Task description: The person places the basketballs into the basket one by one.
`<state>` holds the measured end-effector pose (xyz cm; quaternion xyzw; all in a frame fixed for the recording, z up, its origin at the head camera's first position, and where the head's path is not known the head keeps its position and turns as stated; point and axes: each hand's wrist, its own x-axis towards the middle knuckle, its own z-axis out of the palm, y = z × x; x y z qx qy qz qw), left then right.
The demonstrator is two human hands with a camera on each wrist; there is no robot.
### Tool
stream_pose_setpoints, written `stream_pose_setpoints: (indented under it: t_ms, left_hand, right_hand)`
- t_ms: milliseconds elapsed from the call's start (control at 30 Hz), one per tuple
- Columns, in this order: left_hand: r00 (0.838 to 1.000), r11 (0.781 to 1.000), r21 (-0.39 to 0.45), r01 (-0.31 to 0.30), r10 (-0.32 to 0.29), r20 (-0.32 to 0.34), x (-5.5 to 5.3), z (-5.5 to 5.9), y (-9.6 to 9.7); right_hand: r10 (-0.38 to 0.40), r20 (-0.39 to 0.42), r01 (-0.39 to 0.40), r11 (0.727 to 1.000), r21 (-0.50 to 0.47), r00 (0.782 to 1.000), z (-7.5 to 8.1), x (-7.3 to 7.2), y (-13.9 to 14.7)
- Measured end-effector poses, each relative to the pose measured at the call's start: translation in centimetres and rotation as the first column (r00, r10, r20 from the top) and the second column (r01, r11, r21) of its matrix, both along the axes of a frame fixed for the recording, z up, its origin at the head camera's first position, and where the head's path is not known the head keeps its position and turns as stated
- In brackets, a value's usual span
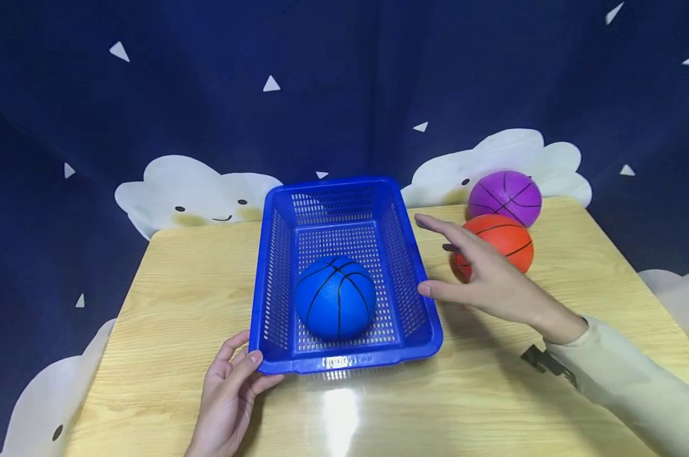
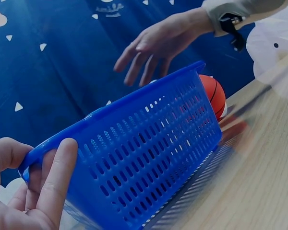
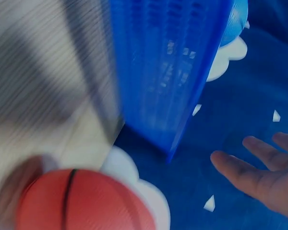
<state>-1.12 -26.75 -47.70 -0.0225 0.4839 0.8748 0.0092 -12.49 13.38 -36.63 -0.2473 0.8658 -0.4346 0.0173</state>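
Note:
A blue plastic basket [image 1: 344,363] with slotted walls holds a blue ball [image 1: 333,298] marked with black basketball lines. At the basket's near left corner, my left hand [image 1: 227,397] pinches the rim, thumb on top and fingers beneath. My right hand [image 1: 495,282] hovers by the basket's right rim with thumb and fingers spread and nothing in its grasp. In the head view it partly covers an orange ball [image 1: 512,244]. The left wrist view shows the basket's slotted side [image 2: 134,163] and the right hand [image 2: 158,43] above its far rim.
Behind the orange ball, a purple ball [image 1: 504,193] lies at the table's back right. The wooden table [image 1: 184,285] ends at a dark blue curtain [image 1: 333,114] with clouds and white triangles. The right sleeve [image 1: 636,381] reaches over the table's right side.

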Motion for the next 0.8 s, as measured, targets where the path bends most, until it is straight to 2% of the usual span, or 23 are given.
stream_pose_setpoints:
  t_ms: [133, 300, 500, 800]
  left_hand:
    - [1.000, 1.000, 0.026, 0.004, -0.003, -0.015, 0.2, -0.6, -0.6]
    - [0.999, 0.997, 0.071, 0.024, -0.022, -0.032, -0.2, -1.0, -0.7]
    - [0.999, 0.997, 0.070, 0.022, -0.020, -0.035, -0.2, -1.0, -0.7]
    - [0.996, 0.991, 0.123, 0.055, -0.046, -0.072, -0.3, -1.3, -0.8]
  right_hand:
    - [-0.071, 0.011, 0.072, 0.997, -0.030, 0.997, -0.5, 0.4, 2.1]
    - [-0.150, 0.013, 0.151, 0.987, -0.057, 0.989, -0.5, 0.9, 4.3]
    - [-0.154, -0.007, 0.154, 0.986, -0.072, 0.988, -0.8, 1.1, 5.1]
    - [-0.163, -0.030, 0.161, 0.984, -0.081, 0.986, -0.8, 1.3, 5.8]
